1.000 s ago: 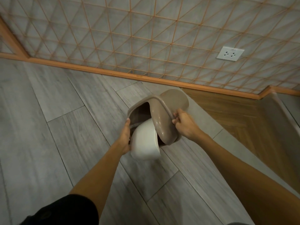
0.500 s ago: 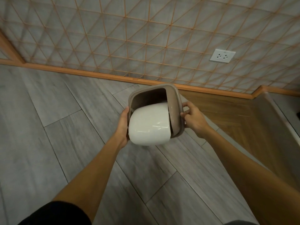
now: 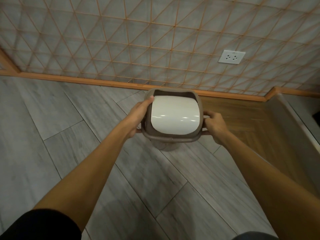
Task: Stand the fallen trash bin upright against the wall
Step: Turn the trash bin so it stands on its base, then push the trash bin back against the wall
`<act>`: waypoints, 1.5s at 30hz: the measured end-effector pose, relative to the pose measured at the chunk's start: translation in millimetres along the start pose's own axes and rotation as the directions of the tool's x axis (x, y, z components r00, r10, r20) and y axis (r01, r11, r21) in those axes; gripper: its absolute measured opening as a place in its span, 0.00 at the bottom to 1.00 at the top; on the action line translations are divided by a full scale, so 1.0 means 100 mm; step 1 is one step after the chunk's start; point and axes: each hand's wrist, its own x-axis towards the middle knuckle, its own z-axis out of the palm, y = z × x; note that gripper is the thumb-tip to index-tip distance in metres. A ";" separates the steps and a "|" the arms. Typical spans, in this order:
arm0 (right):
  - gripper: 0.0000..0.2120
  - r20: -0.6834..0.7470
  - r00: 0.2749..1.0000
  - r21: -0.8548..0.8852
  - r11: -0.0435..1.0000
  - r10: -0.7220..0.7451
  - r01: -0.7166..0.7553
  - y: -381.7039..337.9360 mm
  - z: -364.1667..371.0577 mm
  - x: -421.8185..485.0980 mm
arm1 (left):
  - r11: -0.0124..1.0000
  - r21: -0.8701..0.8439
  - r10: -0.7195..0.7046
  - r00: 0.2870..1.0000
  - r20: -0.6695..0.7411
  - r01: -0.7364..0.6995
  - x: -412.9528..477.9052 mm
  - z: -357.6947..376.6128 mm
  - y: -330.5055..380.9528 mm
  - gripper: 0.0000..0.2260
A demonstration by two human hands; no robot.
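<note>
The trash bin [image 3: 171,142] is a small brown tub with a brown rim and a white swing lid [image 3: 174,116]. It stands nearly upright, top toward me, a short way in front of the tiled wall [image 3: 138,40]. My left hand [image 3: 139,115] grips the rim on its left side, thumb by the lid's corner. On the opposite side, my right hand [image 3: 213,126] holds the rim with curled fingers. The bin's base is mostly hidden under the lid; whether it touches the floor I cannot tell.
An orange skirting board [image 3: 103,82] runs along the wall's foot. A white power socket [image 3: 231,57] sits on the wall to the right. Grey plank floor [image 3: 69,135] lies left; a wooden floor section [image 3: 251,127] and a low ledge [image 3: 297,125] lie right.
The bin has been turned from lying on its side with the lid hanging open to nearly upright, lid on top. Both hands kept hold and moved toward the wall.
</note>
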 end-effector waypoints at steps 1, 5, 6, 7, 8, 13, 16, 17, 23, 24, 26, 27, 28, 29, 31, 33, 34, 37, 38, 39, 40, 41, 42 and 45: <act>0.23 -0.005 1.000 -0.001 1.000 -0.002 0.002 0.00 0.01 0.01 | 1.000 -0.002 -0.011 1.000 -0.002 0.011 0.00 0.01 0.04 0.27; 0.26 -0.053 0.998 -0.054 0.998 -0.041 0.038 0.00 0.07 0.02 | 0.998 -0.024 -0.057 0.998 -0.018 0.057 0.04 0.08 0.23 0.28; 0.27 -0.066 0.996 -0.072 0.996 -0.051 0.046 0.00 0.09 0.01 | 0.998 -0.021 -0.064 0.998 -0.012 0.063 0.05 0.10 0.28 0.29; 0.28 -0.072 0.996 -0.076 0.996 -0.058 0.052 0.01 0.10 0.00 | 0.998 -0.020 -0.066 0.998 -0.008 0.066 0.06 0.12 0.31 0.29; 0.28 -0.068 0.996 -0.064 0.996 -0.060 0.055 0.01 0.11 -0.01 | 0.998 -0.023 -0.067 0.998 -0.007 0.067 0.06 0.15 0.34 0.29; 0.28 -0.035 0.998 -0.060 0.997 -0.049 0.046 -0.01 0.08 -0.02 | 1.000 -0.012 -0.001 1.000 0.012 0.001 0.03 0.23 0.41 0.29; 0.30 -0.048 0.994 -0.189 0.978 -0.101 0.090 -0.03 -0.04 0.02 | 0.988 0.022 0.150 0.988 0.021 -0.150 0.04 0.23 0.27 0.28; 0.32 -0.061 0.988 -0.233 0.965 -0.139 0.121 -0.04 -0.10 0.03 | 0.979 0.056 0.198 0.980 -0.002 -0.197 0.03 0.22 0.19 0.30; 0.41 0.157 0.932 -0.212 0.910 -0.326 0.355 -0.11 -0.19 -0.10 | 0.769 0.461 0.427 0.893 0.146 -0.443 0.02 -0.04 -0.08 0.51; 0.43 0.206 0.910 -0.227 0.887 -0.360 0.402 -0.12 -0.17 -0.13 | 0.749 0.470 0.440 0.881 0.173 -0.467 0.04 -0.08 -0.08 0.54; 0.47 0.265 0.888 -0.281 0.851 -0.376 0.444 -0.11 -0.12 -0.15 | 0.723 0.468 0.462 0.859 0.221 -0.509 0.06 -0.12 -0.09 0.58; 0.49 0.280 0.886 -0.303 0.842 -0.369 0.447 -0.09 -0.09 -0.15 | 0.709 0.466 0.471 0.848 0.244 -0.528 0.07 -0.13 -0.10 0.59; 0.51 0.286 0.886 -0.316 0.836 -0.366 0.448 -0.08 -0.06 -0.16 | 0.694 0.464 0.484 0.834 0.266 -0.551 0.09 -0.12 -0.12 0.60; 0.53 0.285 0.884 -0.321 0.832 -0.371 0.453 -0.07 -0.02 -0.16 | 0.678 0.460 0.497 0.819 0.287 -0.573 0.12 -0.11 -0.13 0.60; 0.56 0.279 0.876 -0.336 0.814 -0.394 0.473 -0.05 0.05 -0.16 | 0.658 0.448 0.518 0.796 0.315 -0.605 0.16 -0.09 -0.15 0.59; 0.56 0.251 0.873 -0.370 0.792 -0.418 0.486 -0.03 0.07 -0.11 | 0.644 0.440 0.536 0.779 0.324 -0.626 0.21 -0.04 -0.18 0.57; 0.57 0.235 0.871 -0.388 0.780 -0.431 0.491 -0.01 0.08 -0.08 | 0.637 0.434 0.551 0.770 0.321 -0.637 0.24 -0.02 -0.19 0.56; 0.57 0.211 0.860 -0.392 0.766 -0.465 0.510 -0.01 0.08 0.02 | 0.625 0.412 0.589 0.747 0.308 -0.662 0.35 0.01 -0.18 0.54; 0.57 0.209 0.857 -0.389 0.764 -0.471 0.515 -0.02 0.08 0.06 | 0.623 0.407 0.596 0.742 0.307 -0.668 0.39 0.01 -0.17 0.54; 0.57 0.209 0.855 -0.386 0.763 -0.475 0.519 -0.04 0.08 0.11 | 0.619 0.405 0.602 0.738 0.307 -0.673 0.44 0.01 -0.15 0.54; 0.57 0.207 0.852 -0.384 0.761 -0.480 0.522 -0.06 0.09 0.15 | 0.613 0.406 0.609 0.733 0.304 -0.678 0.49 0.00 -0.13 0.54; 0.57 0.205 0.849 -0.380 0.759 -0.488 0.528 -0.08 0.10 0.20 | 0.606 0.411 0.616 0.728 0.301 -0.682 0.53 0.00 -0.11 0.55; 0.57 0.202 0.844 -0.375 0.757 -0.496 0.535 -0.11 0.11 0.26 | 0.599 0.415 0.621 0.724 0.299 -0.685 0.58 0.00 -0.09 0.55; 0.57 0.210 0.826 -0.356 0.746 -0.524 0.564 -0.18 0.13 0.44 | 0.591 0.418 0.623 0.720 0.306 -0.689 0.74 -0.01 0.00 0.55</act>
